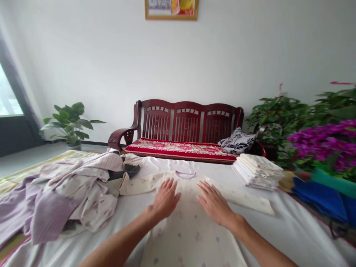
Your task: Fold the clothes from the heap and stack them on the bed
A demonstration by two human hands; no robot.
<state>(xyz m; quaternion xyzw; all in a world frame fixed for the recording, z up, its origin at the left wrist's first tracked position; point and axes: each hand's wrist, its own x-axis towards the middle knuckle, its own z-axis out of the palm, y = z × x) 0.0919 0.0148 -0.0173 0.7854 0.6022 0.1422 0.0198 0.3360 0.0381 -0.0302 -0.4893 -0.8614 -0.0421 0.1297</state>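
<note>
A cream long-sleeved shirt with small scattered prints and a lilac neckline lies spread on a white cloth. Its collar points away from me and both sleeves stretch out sideways, the left cuff bent back toward the pile. My left hand rests flat on the upper left chest of the shirt, fingers extended. On the upper right chest lies my right hand, palm down with its fingers stretched out. Neither hand grips the fabric.
A loose heap of clothes sits at the left, close to the shirt's left sleeve. Folded clothes are stacked at the back right. Blue fabric and purple flowers are at the right edge. A wooden bench stands behind.
</note>
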